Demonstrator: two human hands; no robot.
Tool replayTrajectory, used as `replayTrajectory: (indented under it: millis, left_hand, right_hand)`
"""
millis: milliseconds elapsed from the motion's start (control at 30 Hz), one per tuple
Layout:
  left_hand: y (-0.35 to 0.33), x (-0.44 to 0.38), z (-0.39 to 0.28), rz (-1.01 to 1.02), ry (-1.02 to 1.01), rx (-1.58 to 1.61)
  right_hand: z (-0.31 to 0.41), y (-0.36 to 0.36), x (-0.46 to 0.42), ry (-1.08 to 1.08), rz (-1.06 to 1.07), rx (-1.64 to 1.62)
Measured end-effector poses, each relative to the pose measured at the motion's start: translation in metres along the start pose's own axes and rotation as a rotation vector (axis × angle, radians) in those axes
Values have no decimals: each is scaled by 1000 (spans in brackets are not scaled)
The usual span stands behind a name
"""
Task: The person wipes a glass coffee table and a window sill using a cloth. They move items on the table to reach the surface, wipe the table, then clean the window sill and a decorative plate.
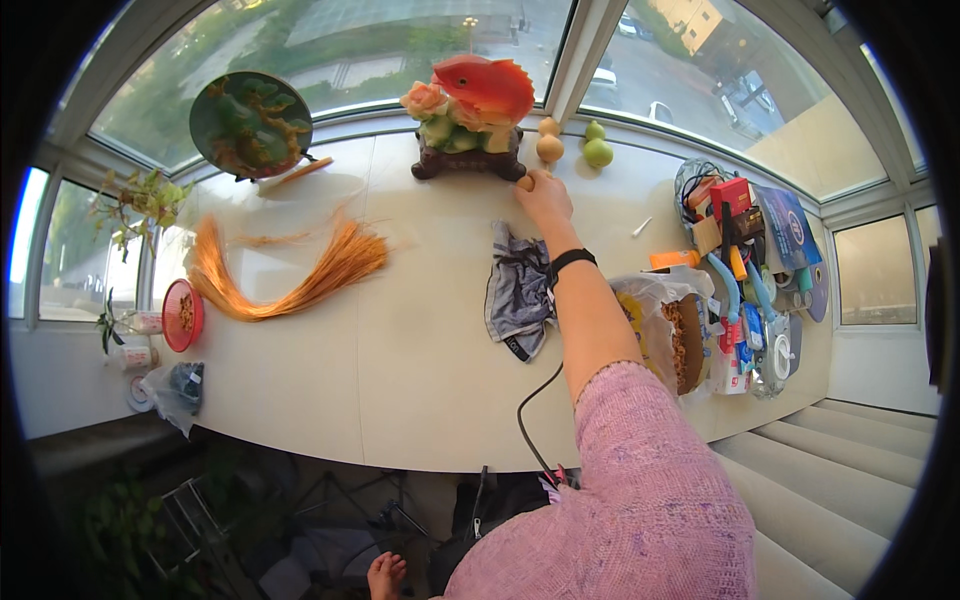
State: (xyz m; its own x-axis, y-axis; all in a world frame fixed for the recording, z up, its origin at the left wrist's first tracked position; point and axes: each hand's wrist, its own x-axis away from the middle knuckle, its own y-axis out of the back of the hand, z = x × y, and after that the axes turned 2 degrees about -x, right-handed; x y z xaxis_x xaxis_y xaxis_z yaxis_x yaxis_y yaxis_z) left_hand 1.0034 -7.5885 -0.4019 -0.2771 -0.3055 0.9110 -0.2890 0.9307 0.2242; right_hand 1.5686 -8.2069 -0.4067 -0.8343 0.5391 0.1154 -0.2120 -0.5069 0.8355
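My right hand (545,198) reaches across the white tabletop, its fingers closed around a small round tan object (526,182). Just beyond it is the dark base (469,159) of a red fish figurine (485,88) with flowers. A tan bottle gourd (549,148) stands beyond my knuckles, and a green bottle gourd (597,154) is to its right. Below my wrist lies a crumpled grey cloth (517,289). My left hand (386,576) hangs low, below the table's front edge, with loosely curled fingers; whether anything is inside them is hidden.
Orange fibre strands (300,296) curve across the left side, near a red basket (180,315) and a round decorative plate (251,126). At right are a plastic bag (651,304) with brown pieces, an orange tube (673,259) and cluttered boxes. A black cable (523,420) crosses the front edge.
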Motion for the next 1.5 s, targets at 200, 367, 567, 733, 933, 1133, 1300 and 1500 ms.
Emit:
replayTrajectory:
  millis: [200,367,567,733,933,1133,1300,1500]
  left_hand:
    - [1,0,20,20,84,10]
    - [-25,25,0,33,78,17]
    - [-39,28,-34,6,81,-14]
    - [-49,30,-46,7,61,-13]
    - [-53,29,-53,24,42,-29]
    - [-55,36,-53,11,76,-5]
    - [-29,16,-31,-25,90,-36]
    - [-36,13,-33,-18,66,1]
  right_hand:
    - [-20,7,-5,-19,-401,-62]
    - [-43,19,-69,-68,-358,0]
    - [-44,19,-111,38,-260,-31]
    - [-31,18,-116,100,-228,-31]
    - [-35,9,-114,47,-449,-75]
    - [-45,34,-117,-312,-360,239]
    - [-65,42,-122,-314,-200,-91]
    - [-68,10,-118,-151,-448,-505]
